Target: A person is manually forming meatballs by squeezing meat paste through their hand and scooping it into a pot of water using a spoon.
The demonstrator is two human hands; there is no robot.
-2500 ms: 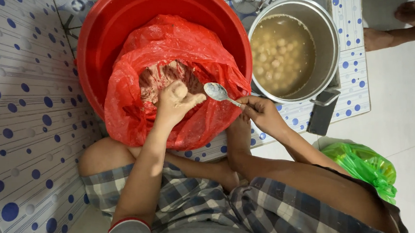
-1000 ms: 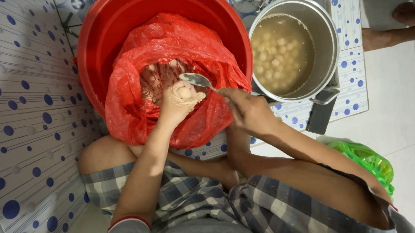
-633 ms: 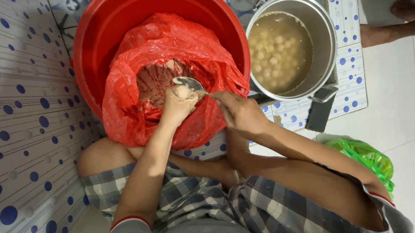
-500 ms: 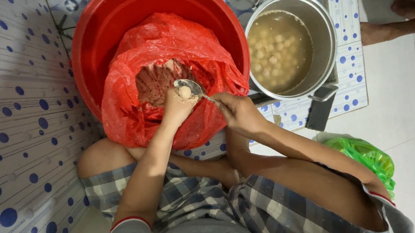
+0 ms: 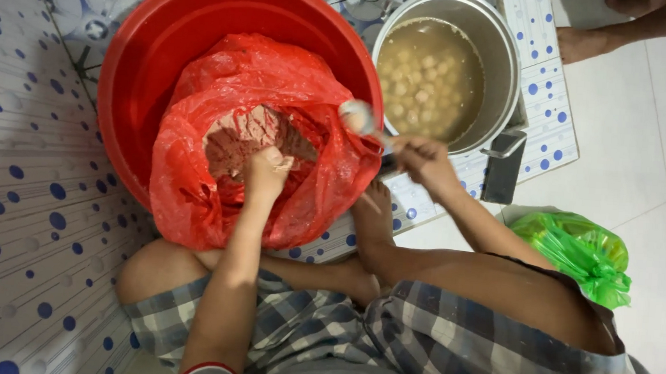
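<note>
From the head view, the left hand (image 5: pixel 266 171) is closed into a fist inside the crinkled red plastic bag (image 5: pixel 191 200), pressing the pinkish minced paste (image 5: pixel 235 137) that lies in the bag within the round red plastic basin (image 5: pixel 134 64). The right hand (image 5: pixel 422 158) grips a metal spoon (image 5: pixel 357 117), its bowl raised over the basin's rim beside the steel pot (image 5: pixel 506 58) of pale balls in broth. A green plastic bag (image 5: pixel 579 247) lies near the right knee.

Left hand (image 5: pixel 268 171) in red bag (image 5: pixel 215 202), right hand (image 5: pixel 421 158) gripping spoon (image 5: pixel 360 118).
</note>
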